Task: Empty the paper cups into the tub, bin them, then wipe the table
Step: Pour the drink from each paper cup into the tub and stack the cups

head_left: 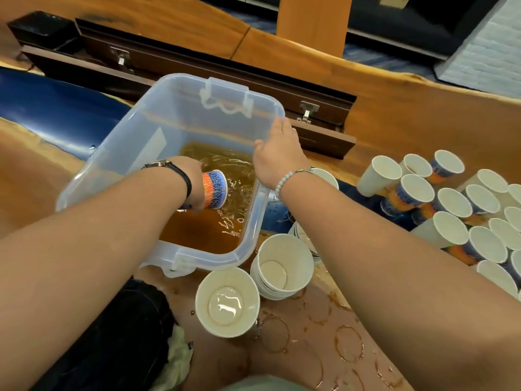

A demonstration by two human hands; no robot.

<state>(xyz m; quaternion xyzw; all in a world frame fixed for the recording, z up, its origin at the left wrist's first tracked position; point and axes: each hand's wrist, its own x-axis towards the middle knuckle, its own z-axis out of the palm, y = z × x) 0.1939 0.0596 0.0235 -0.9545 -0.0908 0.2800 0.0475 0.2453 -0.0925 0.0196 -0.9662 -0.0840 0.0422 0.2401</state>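
Observation:
A clear plastic tub (121, 153) holds brown liquid and sits at the table's near edge. My left hand (189, 179) is inside the tub, shut on a blue and orange paper cup (215, 189) tipped upside down over the liquid. My right hand (277, 153) rests on the tub's right rim, fingers over the edge. In front of the tub stand a single paper cup with a little liquid (227, 303) and a stack of nested cups (282, 266). Many more paper cups (451, 204) stand and lie at the right.
The wooden table (304, 342) is wet with brown ring stains and drops. A dark bag (118, 334) with a pale cloth (180, 359) sits at the lower left. A dark cable channel (225, 71) runs across the table behind the tub.

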